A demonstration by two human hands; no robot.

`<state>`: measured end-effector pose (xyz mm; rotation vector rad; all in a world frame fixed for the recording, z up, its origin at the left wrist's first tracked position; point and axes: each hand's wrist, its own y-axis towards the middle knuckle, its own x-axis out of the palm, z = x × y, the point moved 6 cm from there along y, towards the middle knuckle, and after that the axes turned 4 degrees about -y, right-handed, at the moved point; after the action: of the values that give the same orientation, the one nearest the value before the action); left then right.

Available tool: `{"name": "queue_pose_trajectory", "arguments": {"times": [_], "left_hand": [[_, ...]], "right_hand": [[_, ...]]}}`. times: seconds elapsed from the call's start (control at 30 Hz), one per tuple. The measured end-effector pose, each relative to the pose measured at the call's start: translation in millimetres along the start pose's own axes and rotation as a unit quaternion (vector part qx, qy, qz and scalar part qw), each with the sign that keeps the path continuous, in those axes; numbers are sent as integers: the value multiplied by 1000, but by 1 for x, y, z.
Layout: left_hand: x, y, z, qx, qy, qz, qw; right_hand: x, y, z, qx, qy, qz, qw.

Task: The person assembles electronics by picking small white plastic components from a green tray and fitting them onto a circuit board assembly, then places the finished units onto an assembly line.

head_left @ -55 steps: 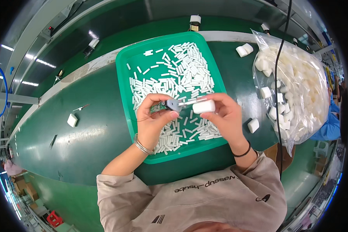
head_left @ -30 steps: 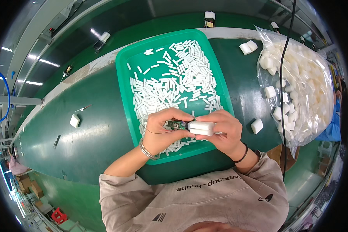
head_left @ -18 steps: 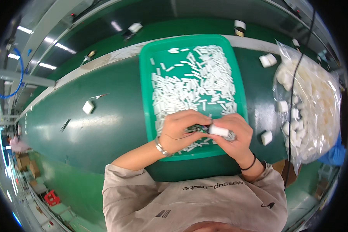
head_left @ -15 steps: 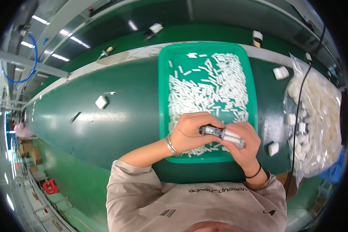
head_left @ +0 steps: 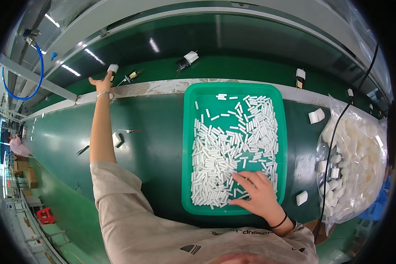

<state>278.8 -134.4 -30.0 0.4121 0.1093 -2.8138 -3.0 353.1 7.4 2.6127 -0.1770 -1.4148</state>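
My left hand (head_left: 102,83) is stretched out to the far left, over the green strip beyond the pale rail. Thumb and fingers are apart, beside a small black assembly with a white padded end (head_left: 113,68). My right hand (head_left: 260,196) is over the near right part of a green tray (head_left: 187,145). Its thumb and fingers are spread just above many short white sticks (head_left: 213,169), and nothing shows between them. The sticks lie loose across the tray, heaped more thickly at the near left and the right.
More black-and-white assemblies (head_left: 188,60) lie along the far strip. A clear bag of white foam-like pieces (head_left: 356,154) is at the right, with a black cable (head_left: 334,152) across it. Left of the tray are a white block (head_left: 117,140), a thin tool (head_left: 130,130) and tweezers (head_left: 82,150).
My hands were together over the tray, holding a black assembly with white cylinders. They have parted: the left reached far left, the right came down over the sticks. The view has shifted.
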Motion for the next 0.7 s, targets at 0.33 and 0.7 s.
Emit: {"name": "queue_pose_trajectory", "arguments": {"times": [0.33, 0.7], "left_hand": [[63, -54, 43, 327, 575, -158, 733], [97, -238, 100, 184, -137, -365, 902]], "right_hand": [[15, -5, -1, -29, -20, -35, 999], [0, -13, 11, 61, 166, 42, 983]]}}
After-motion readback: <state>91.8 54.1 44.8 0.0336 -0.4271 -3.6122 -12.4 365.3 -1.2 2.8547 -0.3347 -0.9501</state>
